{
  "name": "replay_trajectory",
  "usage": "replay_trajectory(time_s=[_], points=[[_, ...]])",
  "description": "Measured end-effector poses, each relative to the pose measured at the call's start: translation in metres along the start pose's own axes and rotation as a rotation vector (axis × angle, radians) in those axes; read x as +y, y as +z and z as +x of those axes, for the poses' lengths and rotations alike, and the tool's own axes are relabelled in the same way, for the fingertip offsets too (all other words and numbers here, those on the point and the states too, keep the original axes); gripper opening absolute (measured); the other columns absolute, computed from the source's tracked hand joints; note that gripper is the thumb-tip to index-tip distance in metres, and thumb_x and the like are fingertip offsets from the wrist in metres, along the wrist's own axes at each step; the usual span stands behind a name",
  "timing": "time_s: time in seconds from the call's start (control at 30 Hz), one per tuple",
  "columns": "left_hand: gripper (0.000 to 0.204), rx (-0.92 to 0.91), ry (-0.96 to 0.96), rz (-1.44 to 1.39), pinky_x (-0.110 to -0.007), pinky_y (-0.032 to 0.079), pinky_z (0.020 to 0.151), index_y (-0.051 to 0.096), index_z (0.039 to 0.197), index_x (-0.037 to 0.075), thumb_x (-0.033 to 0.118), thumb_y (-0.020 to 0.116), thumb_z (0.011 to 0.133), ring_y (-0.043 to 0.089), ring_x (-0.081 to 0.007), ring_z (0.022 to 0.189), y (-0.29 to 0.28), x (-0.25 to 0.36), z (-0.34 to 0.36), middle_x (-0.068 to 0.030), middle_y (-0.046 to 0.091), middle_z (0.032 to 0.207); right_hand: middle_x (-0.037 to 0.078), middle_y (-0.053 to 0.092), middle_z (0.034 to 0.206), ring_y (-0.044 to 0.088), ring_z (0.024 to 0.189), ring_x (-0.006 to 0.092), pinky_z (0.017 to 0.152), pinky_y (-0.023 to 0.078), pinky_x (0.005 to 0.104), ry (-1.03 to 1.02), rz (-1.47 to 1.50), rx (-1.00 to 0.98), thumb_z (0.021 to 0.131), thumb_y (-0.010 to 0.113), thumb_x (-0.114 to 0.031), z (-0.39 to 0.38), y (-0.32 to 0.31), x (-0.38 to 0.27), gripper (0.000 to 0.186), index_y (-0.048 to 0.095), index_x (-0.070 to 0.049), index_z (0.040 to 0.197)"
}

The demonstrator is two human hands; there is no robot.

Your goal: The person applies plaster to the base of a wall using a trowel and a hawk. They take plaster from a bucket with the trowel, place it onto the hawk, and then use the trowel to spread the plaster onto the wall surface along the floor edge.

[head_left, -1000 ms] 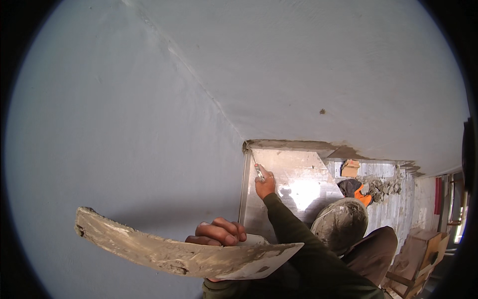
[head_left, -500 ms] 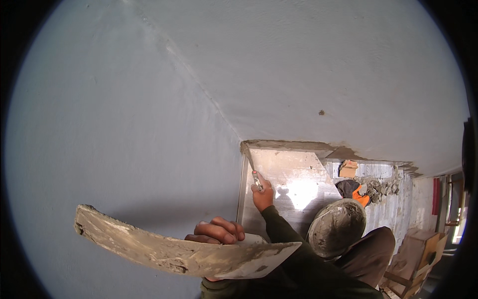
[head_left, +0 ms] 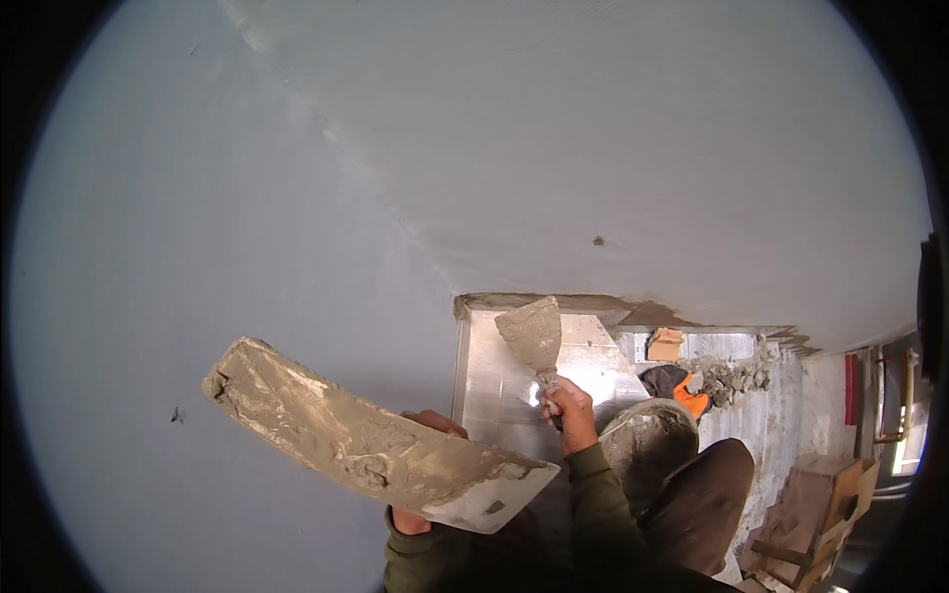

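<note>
My left hand (head_left: 435, 423) grips a long plastering float (head_left: 346, 430) from behind. Wet grey-brown mortar covers most of its face, with a bare pale patch at the right end; the grip itself is hidden. In my right hand (head_left: 575, 415) is a putty knife (head_left: 534, 334), its wide blade coated with mortar and pointing up and away from me. The blade is in front of the mortar-lined edge (head_left: 588, 302) at the foot of the far wall, close to the corner. I cannot tell whether it touches anything.
Painted grey walls (head_left: 247, 227) meet in a corner. A mortar-smeared bucket (head_left: 647, 445) stands beside my knee. Farther right are a dark-and-orange item (head_left: 682, 387), a tan block (head_left: 665, 344), mortar lumps (head_left: 733, 383) on the floor and a wooden piece of furniture (head_left: 811, 514).
The putty knife has come away from the corner, toward me and to the right, and its broad blade face now shows. The float has tilted, its left end higher and nearer the middle.
</note>
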State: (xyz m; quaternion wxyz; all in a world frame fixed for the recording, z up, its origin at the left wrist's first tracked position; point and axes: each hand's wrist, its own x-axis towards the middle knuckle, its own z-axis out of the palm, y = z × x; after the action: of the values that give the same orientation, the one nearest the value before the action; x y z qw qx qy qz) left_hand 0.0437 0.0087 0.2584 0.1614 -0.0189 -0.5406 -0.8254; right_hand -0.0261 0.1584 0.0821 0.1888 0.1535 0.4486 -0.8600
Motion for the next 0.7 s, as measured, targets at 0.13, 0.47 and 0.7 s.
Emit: replay_trajectory(time_s=[0.13,0.47,0.7], points=[[0.032,-0.013,0.075,0.171,-0.029,0.044,0.053,0.045,0.091,0.003,0.027,0.063,0.082,0.048,-0.0177,0.061,-0.006,0.002,-0.001,-0.0084,0.049,0.077,0.004,0.059,0.07,0.052,0.057,0.01,0.052,0.042,0.0226,-0.099,-0.365,0.056,0.079,0.056,-0.015,0.016,-0.026,-0.006,0.032,0.061,-0.002,0.107],[0.019,0.026,0.206,0.33,-0.028,0.043,0.054,0.044,0.082,0.001,0.01,0.062,0.081,0.049,-0.016,0.061,0.022,0.001,-0.005,-0.0099,0.051,0.072,0.018,0.064,0.089,0.059,0.089,0.0364,0.081,0.046,0.0428,-0.215,-1.165,0.133,0.075,0.058,-0.03,0.114,0.017,0.07,0.031,0.065,-0.008,0.095],[0.024,-0.039,0.281,0.428,-0.029,0.043,0.051,0.047,0.082,0.0,0.017,0.064,0.08,0.051,-0.0183,0.063,0.009,0.002,-0.009,-0.0105,0.051,0.074,0.019,0.06,0.104,0.056,0.1,0.0329,0.087,0.045,0.04,-0.012,-1.275,0.098,0.076,0.059,-0.029,0.125,0.047,0.055,0.036,0.061,-0.002,0.1]])
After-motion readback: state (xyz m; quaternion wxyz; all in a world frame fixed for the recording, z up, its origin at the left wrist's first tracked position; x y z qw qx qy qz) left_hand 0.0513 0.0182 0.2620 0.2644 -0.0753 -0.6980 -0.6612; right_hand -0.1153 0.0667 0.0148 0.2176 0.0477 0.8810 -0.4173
